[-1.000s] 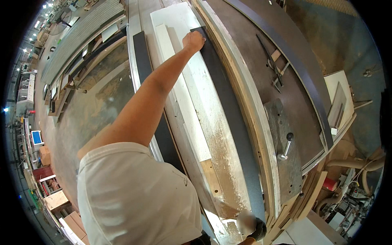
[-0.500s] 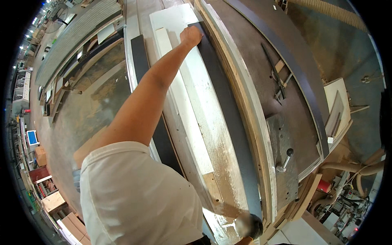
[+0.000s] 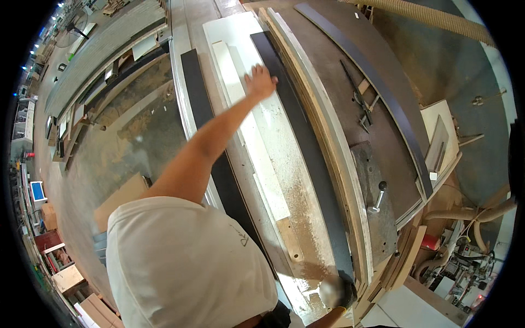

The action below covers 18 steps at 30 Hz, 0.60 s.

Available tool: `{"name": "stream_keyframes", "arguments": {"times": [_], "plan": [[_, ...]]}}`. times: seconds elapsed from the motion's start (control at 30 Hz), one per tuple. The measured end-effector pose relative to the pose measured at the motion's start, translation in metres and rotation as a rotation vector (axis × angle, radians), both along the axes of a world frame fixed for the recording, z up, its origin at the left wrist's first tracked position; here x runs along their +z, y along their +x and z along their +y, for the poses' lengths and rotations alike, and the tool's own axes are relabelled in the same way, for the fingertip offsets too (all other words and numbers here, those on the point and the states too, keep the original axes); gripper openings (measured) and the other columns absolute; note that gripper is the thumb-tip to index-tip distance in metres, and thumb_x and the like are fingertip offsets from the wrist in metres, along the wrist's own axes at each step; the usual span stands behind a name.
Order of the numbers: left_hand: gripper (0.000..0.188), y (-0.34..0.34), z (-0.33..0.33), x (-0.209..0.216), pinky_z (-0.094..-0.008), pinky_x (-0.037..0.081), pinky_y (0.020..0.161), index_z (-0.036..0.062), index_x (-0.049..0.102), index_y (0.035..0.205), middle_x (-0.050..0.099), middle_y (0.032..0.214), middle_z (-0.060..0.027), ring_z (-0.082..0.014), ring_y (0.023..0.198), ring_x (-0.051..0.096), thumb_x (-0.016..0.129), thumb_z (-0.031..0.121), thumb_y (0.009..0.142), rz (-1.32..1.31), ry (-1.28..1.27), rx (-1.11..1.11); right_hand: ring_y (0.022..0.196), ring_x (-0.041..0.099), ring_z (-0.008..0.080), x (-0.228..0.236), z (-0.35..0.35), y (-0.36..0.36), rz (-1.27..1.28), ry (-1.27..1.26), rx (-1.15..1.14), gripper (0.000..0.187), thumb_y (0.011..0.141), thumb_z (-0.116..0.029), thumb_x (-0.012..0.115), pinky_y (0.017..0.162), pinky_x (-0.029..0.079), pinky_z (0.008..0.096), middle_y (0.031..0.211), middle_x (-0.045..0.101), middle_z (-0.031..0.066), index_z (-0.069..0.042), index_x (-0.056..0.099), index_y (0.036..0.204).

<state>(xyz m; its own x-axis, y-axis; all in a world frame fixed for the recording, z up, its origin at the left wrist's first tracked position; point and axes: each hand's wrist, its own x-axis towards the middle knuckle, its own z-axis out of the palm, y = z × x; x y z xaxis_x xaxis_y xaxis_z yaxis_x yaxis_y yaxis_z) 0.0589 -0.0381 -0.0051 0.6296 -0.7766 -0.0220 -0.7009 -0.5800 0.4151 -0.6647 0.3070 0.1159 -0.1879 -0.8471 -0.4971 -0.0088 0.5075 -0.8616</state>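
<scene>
My left hand is stretched out over a long white board, its fingers spread and holding nothing. Just right of the fingers lies a long, narrow dark board, running lengthwise beside the wooden edge of the bench. At the near end of that dark board is my right hand, dark as if gloved, with a yellow band at the wrist. A smeared patch covers part of it, so its fingers and any grip are hidden. A thin white strip lies along the white board's left side.
Another dark strip lies left of the white board. Right of the wooden fence are a metal plate with a ball-knobbed lever, a dark clamp-like tool and a curved dark panel edge. Ribbed hoses hang beyond.
My left hand has left the far end of the dark board and come back toward me, its closed fingers now spread. The right hand stays near the board's near end.
</scene>
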Motion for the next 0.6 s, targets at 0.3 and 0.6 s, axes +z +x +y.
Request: {"name": "stream_keyframes", "arguments": {"times": [0.3,0.6], "plan": [[0.072,-0.184,0.100,0.020,-0.0664,0.009,0.121,-0.0093,0.031,0.152,0.020,0.165,-0.0231,-0.0397,0.155,0.012,0.055,0.033,0.099,0.116,-0.003,-0.068,0.106,0.067,0.0302,-0.044,0.029,-0.078,0.441,0.135,-0.293,0.053,0.077,-0.011,0.078,0.094,0.053,0.0402,0.121,0.069,0.0193,0.006,0.067,0.125],[0.068,-0.198,0.101,0.012,-0.0664,0.009,0.120,-0.0097,0.033,0.152,0.020,0.165,-0.0230,-0.0403,0.155,0.012,0.054,0.029,0.099,0.106,-0.022,-0.066,0.096,0.069,0.0253,-0.075,0.041,-0.103,0.459,-0.001,-0.241,0.042,0.084,-0.018,0.074,0.080,0.053,0.0355,0.110,0.073,0.0150,0.004,0.070,0.120]]}}
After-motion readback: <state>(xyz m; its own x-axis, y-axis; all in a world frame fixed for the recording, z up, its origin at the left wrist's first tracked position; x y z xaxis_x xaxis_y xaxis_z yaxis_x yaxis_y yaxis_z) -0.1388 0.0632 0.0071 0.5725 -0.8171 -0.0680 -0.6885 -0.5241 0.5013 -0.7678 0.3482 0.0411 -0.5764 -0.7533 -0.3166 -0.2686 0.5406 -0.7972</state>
